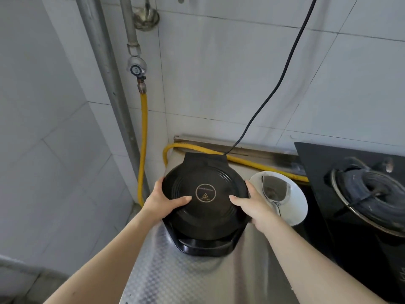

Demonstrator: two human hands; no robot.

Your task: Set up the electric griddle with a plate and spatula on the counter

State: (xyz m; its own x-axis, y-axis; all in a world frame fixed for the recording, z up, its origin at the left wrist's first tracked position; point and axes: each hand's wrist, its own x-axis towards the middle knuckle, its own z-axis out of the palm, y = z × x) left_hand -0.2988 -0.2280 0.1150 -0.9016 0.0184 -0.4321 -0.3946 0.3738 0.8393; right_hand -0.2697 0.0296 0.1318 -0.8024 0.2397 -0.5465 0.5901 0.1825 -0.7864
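- The electric griddle (205,207) was round and black, its ribbed lid bearing a ringed circle with a small warning triangle at the centre, and a black handle lip jutted toward you at 6 o'clock.
- It sat on the patterned steel counter (166,279), near the tiled wall corner, with its black power cord (282,75) rising from the hinge end at 12 o'clock.
- Your left hand (163,199) gripped the lid's rim at 9 o'clock, thumb laid across the top, fingers curled around the edge.
- Your right hand (252,201) held the rim at 3 o'clock, thumb pointing inward over the lid, fingers wrapped around the side.
- A white plate (293,207) lay just beside the griddle at 3 o'clock, carrying a metal spatula (272,189).
- A yellow gas hose (143,137) ran down the wall and along behind the griddle.
- A black gas stove (359,189) stood farther out at 3 o'clock.
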